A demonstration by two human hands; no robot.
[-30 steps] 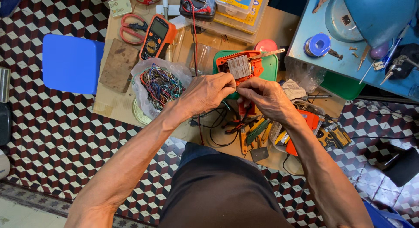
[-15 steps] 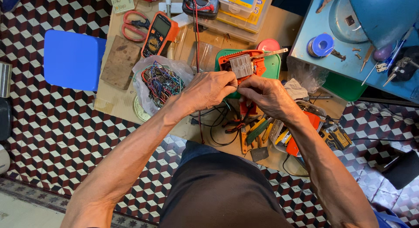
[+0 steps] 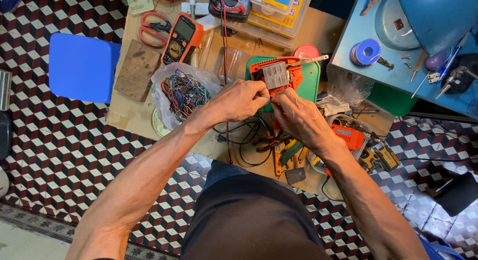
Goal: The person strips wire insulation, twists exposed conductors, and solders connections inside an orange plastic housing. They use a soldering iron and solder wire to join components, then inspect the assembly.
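Wires (image 3: pixel 183 91) heaped in clear bag (image 3: pixel 160 81); both hands' grip, left (image 3: pixel 242 100) and right (image 3: pixel 294 113), pinched on opened orange device (image 3: pixel 276 76).

We reached both bare forearms forward, converging. Our left hand (image 3: pixel 240 100) was curled, knuckles up, fingers (image 3: pixel 261 94) pinched together at the tips. Our right hand (image 3: pixel 298 118) sat just beside it, its fingers bent inward; the fingertips of both hands met.
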